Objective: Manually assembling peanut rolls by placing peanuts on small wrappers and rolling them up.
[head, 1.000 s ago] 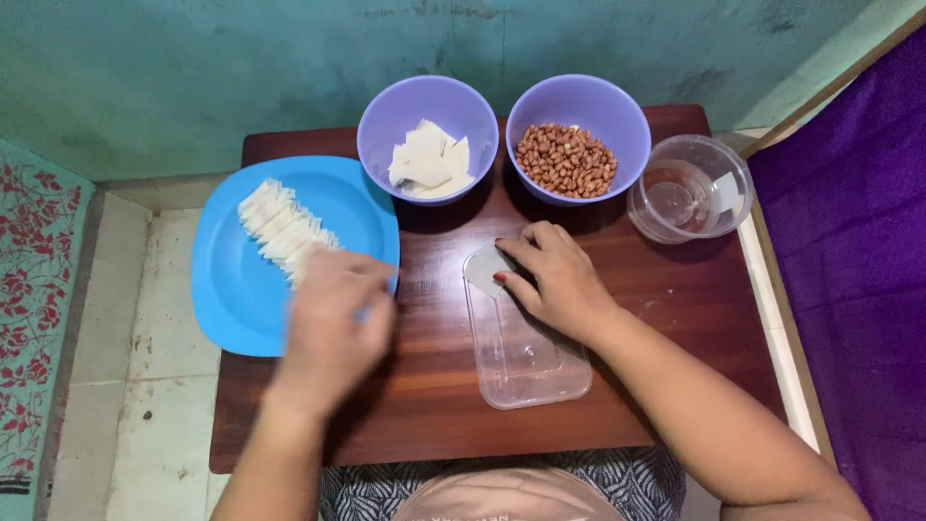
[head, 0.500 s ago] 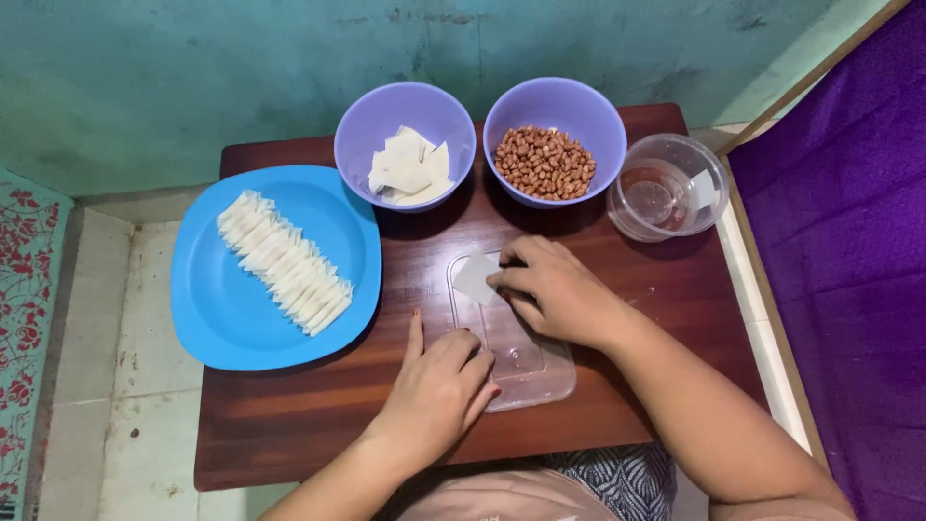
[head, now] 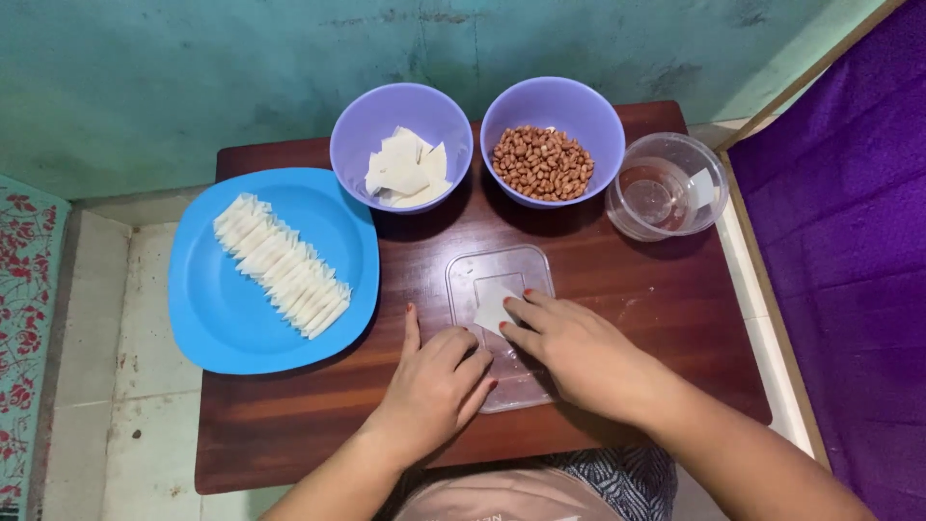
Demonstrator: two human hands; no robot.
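Fingertips of the right hand (head: 579, 352) pinch a small white wrapper square (head: 494, 310) flat on the clear plastic lid (head: 497, 275), left hand (head: 439, 381) loosely curled steadying its edge, filling apparently next.

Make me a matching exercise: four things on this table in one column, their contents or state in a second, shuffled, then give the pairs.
1. blue plate
2. left purple bowl
3. right purple bowl
4. clear round container

A. peanuts
B. a row of folded white pieces
C. loose white squares
D. a little clear liquid

Pairs: 1-B, 2-C, 3-A, 4-D
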